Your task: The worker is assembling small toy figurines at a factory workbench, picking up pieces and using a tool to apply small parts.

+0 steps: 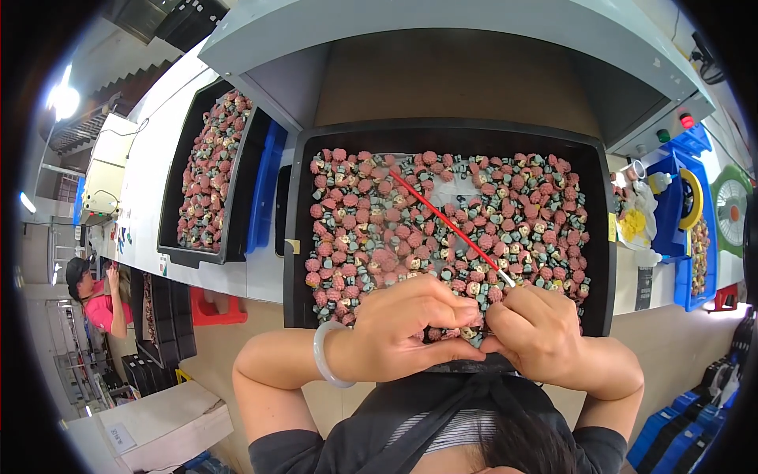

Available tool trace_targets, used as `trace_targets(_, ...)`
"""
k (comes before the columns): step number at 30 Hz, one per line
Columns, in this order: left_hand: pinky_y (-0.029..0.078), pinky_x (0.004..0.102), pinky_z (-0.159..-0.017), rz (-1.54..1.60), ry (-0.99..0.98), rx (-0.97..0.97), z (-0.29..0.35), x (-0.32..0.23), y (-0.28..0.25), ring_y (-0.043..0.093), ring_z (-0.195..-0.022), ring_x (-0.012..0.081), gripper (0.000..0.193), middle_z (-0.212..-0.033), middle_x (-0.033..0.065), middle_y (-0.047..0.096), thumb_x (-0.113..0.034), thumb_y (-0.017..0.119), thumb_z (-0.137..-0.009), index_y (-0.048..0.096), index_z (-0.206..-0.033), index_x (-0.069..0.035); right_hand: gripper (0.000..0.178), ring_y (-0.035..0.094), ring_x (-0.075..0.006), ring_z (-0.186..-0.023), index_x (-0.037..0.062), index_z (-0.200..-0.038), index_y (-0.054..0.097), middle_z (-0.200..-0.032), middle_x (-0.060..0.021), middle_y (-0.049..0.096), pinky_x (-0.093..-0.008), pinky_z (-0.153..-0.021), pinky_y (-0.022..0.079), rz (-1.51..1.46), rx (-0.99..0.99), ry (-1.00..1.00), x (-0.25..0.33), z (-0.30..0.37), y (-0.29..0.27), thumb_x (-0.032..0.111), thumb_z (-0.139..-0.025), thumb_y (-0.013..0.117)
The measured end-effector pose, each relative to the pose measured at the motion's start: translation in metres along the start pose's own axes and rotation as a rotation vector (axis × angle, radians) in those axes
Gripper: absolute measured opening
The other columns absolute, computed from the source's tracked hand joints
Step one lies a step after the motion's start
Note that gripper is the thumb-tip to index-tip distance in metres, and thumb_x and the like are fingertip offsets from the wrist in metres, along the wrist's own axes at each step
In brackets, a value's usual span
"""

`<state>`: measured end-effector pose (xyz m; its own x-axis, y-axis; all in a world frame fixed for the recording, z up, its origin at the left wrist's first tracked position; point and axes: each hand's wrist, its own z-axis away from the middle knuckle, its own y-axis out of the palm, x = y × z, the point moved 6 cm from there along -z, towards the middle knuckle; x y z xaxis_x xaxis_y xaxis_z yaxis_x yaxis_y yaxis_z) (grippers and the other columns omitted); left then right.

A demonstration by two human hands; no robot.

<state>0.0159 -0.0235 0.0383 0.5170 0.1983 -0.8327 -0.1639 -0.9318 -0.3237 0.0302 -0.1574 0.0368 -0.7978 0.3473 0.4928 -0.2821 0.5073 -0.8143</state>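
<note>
Both of my hands are close together over the near side of a black tray [454, 126] full of small figurines [371, 229] with knobbly pink tops and grey-green lower parts. My right hand [537, 328] is closed on a thin paintbrush [446, 221]. Its red handle points away to the upper left, and a pale metal ferrule shows by my fingers; the bristles are hidden. Beside it, my left hand [414, 320], with a pale bangle at the wrist, is curled with thumb and forefinger toward my right fingertips. Whatever it pinches is too hidden to make out.
A grey hood-like cabinet [474, 20] rises behind the tray. At left stands another black bin [174, 197] of similar figurines, beside a blue bin [264, 189]. Blue containers [671, 213], a green fan [730, 207] and bottles are at right. A person in pink [103, 300] is far left.
</note>
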Motion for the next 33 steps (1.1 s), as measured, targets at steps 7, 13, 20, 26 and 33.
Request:
trace_targets(7,0.046,0.0231,-0.058,-0.01,-0.008,0.009,0.0,0.0,-0.001,0.06,-0.07,0.0163,0.035,-0.084,0.0105,0.061,-0.013,0.08,-0.057,0.061,-0.085,-0.001,0.03,0.048,-0.0223,-0.051,0.0023,-0.078,0.052,-0.064,-0.0072,0.044,-0.032,-0.043,0.037,-0.011,-0.021,0.025,0.0,-0.001,0.001,0.027,-0.067,0.064)
trace_targets(13,0.046,0.0243,-0.057,0.064,-0.109,-0.018,-0.01,0.01,0.007,0.059,-0.07,0.0179,0.038,-0.084,0.009,0.062,-0.009,0.08,-0.055,0.061,-0.087,-0.002,0.025,0.05,-0.0223,-0.05,0.0031,-0.079,0.054,-0.069,-0.0094,0.051,-0.0306,-0.043,0.039,0.021,-0.068,0.062,-0.009,0.003,-0.027,0.02,-0.067,0.068)
trace_targets(20,0.05,0.0273,-0.072,0.35,-0.163,-0.109,-0.006,0.02,-0.003,0.057,-0.085,0.019,0.044,-0.097,0.0152,0.053,0.0,0.077,-0.058,0.052,-0.095,0.001,0.017,0.05,-0.0064,-0.058,-0.0016,-0.087,0.063,-0.071,-0.0027,0.06,-0.0203,-0.054,0.039,0.364,-1.127,0.89,-0.14,0.18,-0.205,0.014,-0.081,0.058)
trace_targets(26,0.051,0.0261,-0.071,0.344,-0.248,-0.068,0.002,0.021,0.002,0.057,-0.086,0.0184,0.04,-0.097,0.0137,0.053,0.0,0.075,-0.06,0.053,-0.094,0.001,0.028,0.055,-0.0159,-0.059,0.0009,-0.084,0.063,-0.064,-0.0091,0.06,-0.0309,-0.058,0.043,0.57,-0.585,1.406,-0.275,0.327,-0.212,0.027,-0.075,0.063)
trace_targets(33,0.05,0.0251,-0.071,0.41,-0.279,-0.082,-0.001,0.029,0.001,0.056,-0.085,0.016,0.039,-0.1,0.012,0.051,0.001,0.073,-0.064,0.053,-0.098,0.001,0.017,0.056,-0.0155,-0.06,0.0006,-0.078,0.06,-0.064,-0.0081,0.06,-0.0302,-0.06,0.044,0.557,-0.594,1.295,-0.27,0.303,-0.198,0.014,-0.069,0.065)
